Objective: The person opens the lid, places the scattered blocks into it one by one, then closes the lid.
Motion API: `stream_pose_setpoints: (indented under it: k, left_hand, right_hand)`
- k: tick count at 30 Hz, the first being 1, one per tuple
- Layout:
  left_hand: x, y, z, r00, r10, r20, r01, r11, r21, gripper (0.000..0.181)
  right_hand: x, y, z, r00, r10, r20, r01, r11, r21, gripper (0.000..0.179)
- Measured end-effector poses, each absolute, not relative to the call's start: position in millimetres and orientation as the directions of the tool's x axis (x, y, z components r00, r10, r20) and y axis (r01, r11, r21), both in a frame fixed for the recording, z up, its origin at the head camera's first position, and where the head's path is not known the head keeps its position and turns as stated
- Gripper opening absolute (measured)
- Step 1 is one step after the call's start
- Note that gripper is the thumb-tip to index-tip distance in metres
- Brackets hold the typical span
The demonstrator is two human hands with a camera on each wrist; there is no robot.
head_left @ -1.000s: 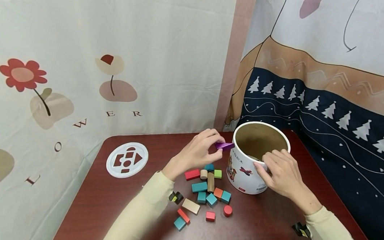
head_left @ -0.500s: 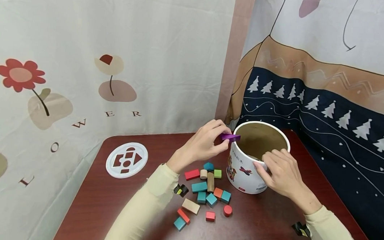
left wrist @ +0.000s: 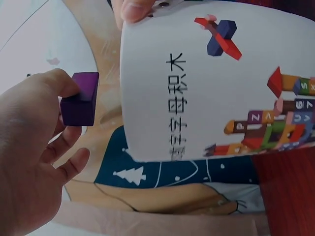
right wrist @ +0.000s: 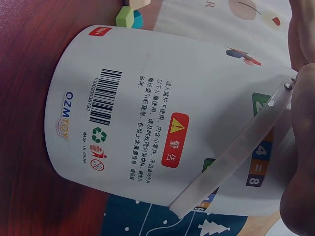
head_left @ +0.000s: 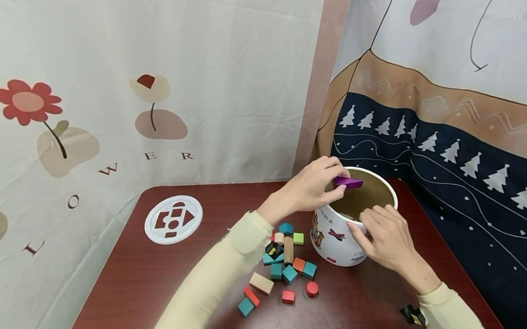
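Observation:
Between thumb and fingers my left hand [head_left: 313, 187] pinches a purple wedge-shaped block [head_left: 351, 183], held over the mouth of a round white bucket [head_left: 337, 248]. In the left wrist view the purple block [left wrist: 81, 101] shows beside the bucket's rim. My right hand [head_left: 387, 235] grips the near right rim, fingers curled over the edge and thumb on the outside. The bucket stands upright with its brown inside partly showing; its bottom is hidden. A clear strap [right wrist: 231, 152] hangs across the bucket's side in the right wrist view.
Several loose blocks lie left of and in front of the bucket, among them a red cylinder [head_left: 312, 289], a green block [head_left: 298, 238] and a plain wooden block [head_left: 261, 283]. A white lid with shaped holes [head_left: 152, 231] lies at the table's [head_left: 127, 286] back left. Printed curtains [head_left: 232, 83] hang behind.
My left hand has moved right and up, carrying the purple block from outside the bucket's left rim to over its opening. My right hand stays on the rim.

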State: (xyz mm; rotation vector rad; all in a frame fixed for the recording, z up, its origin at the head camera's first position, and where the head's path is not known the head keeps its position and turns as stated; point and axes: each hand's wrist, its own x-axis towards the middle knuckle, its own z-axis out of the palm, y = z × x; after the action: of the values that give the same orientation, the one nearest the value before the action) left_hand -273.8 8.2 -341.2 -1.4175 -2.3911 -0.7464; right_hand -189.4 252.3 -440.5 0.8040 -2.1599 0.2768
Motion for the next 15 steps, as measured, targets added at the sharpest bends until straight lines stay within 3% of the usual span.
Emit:
stream_pose_setpoints:
  k: [15]
  left_hand:
    - [-282.0, 40.5, -349.9, -0.478, 0.788, 0.388, 0.878, 0.421, 0.226, 0.027]
  right_hand:
    - [-188.7, 252.7, -440.5, -0.49, -0.459, 0.742, -0.628, 0.776, 0.065, 0.057]
